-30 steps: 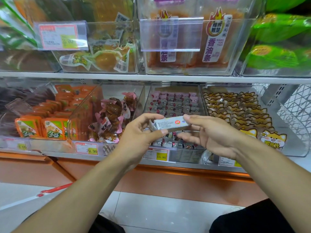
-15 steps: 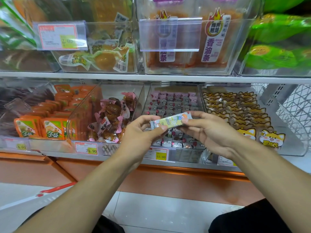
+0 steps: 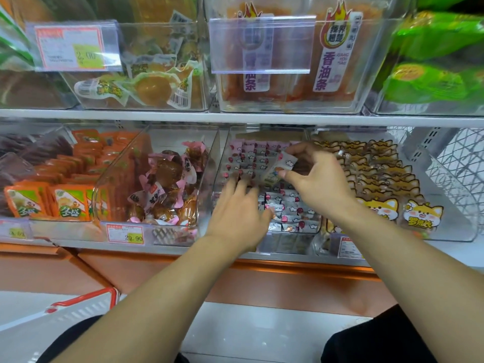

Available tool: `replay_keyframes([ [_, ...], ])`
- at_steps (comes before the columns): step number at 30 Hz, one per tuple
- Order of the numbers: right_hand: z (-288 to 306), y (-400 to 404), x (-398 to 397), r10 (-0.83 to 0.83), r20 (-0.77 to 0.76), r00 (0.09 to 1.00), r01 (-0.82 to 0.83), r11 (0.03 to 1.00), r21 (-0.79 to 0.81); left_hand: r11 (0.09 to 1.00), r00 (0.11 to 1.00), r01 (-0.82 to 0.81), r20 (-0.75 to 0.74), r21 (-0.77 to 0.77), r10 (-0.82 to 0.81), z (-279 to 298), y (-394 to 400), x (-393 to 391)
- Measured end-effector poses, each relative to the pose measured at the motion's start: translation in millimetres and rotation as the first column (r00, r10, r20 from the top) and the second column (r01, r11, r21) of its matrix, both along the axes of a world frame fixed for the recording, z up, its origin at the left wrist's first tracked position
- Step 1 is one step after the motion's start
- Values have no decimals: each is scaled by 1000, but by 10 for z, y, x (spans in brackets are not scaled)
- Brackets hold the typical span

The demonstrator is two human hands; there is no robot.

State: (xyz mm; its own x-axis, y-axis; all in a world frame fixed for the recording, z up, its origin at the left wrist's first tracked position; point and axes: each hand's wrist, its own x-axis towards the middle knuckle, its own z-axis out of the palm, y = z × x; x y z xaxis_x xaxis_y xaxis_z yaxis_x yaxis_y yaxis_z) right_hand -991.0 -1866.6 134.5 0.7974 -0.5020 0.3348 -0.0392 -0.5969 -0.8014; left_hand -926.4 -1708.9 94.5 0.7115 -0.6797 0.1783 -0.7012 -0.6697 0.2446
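My right hand [image 3: 319, 179] pinches a small snack packet [image 3: 279, 170] between thumb and fingers, tilted, over the clear bin [image 3: 222, 163] of small pink and grey packets [image 3: 288, 210] on the lower shelf. My left hand [image 3: 239, 210] reaches into the same bin with fingers stretched forward, its fingertips on the rows of packets. The packets under both hands are partly hidden.
Clear bins line the lower shelf: orange packets [image 3: 65, 200] at left, pink-wrapped brown snacks [image 3: 167, 184], cat-print packets [image 3: 392, 189] at right. A wire basket [image 3: 461, 158] stands at far right. Upper-shelf bins overhang, with price tags [image 3: 70, 47]. A red-and-white basket [image 3: 83, 302] sits on the floor.
Both hands moved forward from in front of the shelf into the bin. The left hand let go of the packet; the right hand alone carries it.
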Motion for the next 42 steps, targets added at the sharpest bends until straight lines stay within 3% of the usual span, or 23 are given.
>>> replay_keyframes([
  [6,-12,-5,64,20,20,1000,-21,1000,7,981,998,-48,-39,187,56,-15,-79,83],
  [13,-45,-57,40,49,20,999,-49,999,-24,980,998,-58,3,193,59,20,-6,-82],
  [17,-78,-35,24,124,-112,986,-134,987,-86,981,999,-40,-20,191,45,34,96,-184],
  [23,-135,82,125,146,-429,891,-320,874,-367,988,1000,17,15,152,-20,38,183,-215],
  [29,-39,-20,185,-50,-402,914,-162,865,-475,986,999,43,-25,158,-39,5,211,-183],
  [37,5,-93,210,-6,-576,817,-332,812,-480,982,997,79,-11,172,-78,-9,207,-144],
  [42,-72,-60,249,-34,-597,802,-312,827,-467,966,992,127,-24,224,-125,-31,197,-181],
])
